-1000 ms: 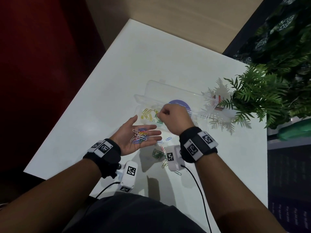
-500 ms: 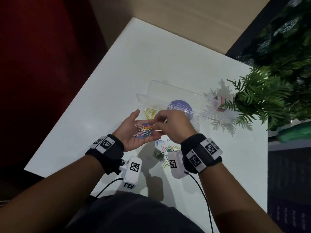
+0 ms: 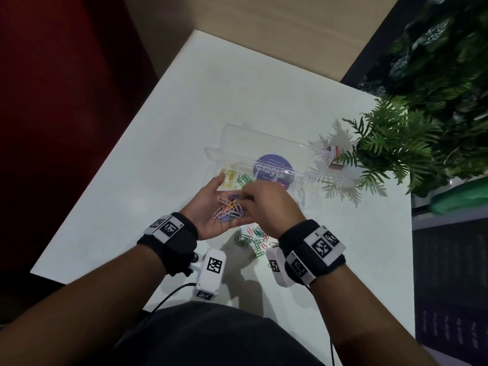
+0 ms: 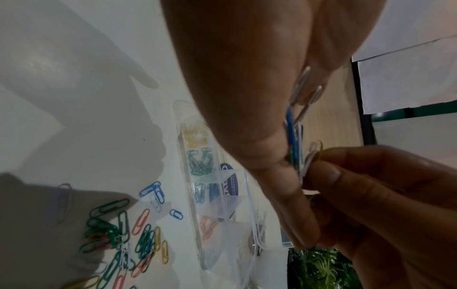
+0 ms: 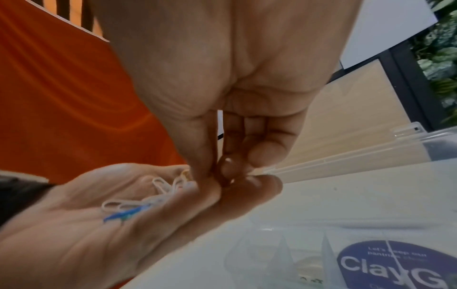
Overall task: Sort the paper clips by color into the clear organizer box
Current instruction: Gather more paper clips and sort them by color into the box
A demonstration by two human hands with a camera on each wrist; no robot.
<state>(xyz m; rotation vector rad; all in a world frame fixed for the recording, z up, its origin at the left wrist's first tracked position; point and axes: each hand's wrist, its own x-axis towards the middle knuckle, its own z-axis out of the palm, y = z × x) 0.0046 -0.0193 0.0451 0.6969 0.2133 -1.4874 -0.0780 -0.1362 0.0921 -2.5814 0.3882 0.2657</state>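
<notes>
My left hand (image 3: pixel 208 207) is held palm up above the white table, with a bunch of mixed-color paper clips (image 3: pixel 229 210) lying on it. My right hand (image 3: pixel 247 199) reaches into that bunch, and in the left wrist view its thumb and fingers (image 4: pixel 371 185) pinch a pale clip (image 4: pixel 310 160). The clear organizer box (image 3: pixel 264 143) lies open just beyond both hands. Its compartments hold yellow clips (image 4: pixel 195 135), green clips (image 4: pixel 201 162), blue clips (image 4: pixel 207 192) and pink clips (image 4: pixel 209 227). A loose pile of clips (image 3: pixel 253 240) lies on the table under my wrists.
A green fern (image 3: pixel 396 149) hangs over the table's right side, with a small red and white object (image 3: pixel 334 157) beside it. A purple round label (image 3: pixel 272 167) shows through the box. The table's left edge (image 3: pixel 118 159) drops to a dark red floor.
My right hand came back from over the box's compartments to my left palm and now pinches a clip there. My left hand stayed palm up with its bunch.
</notes>
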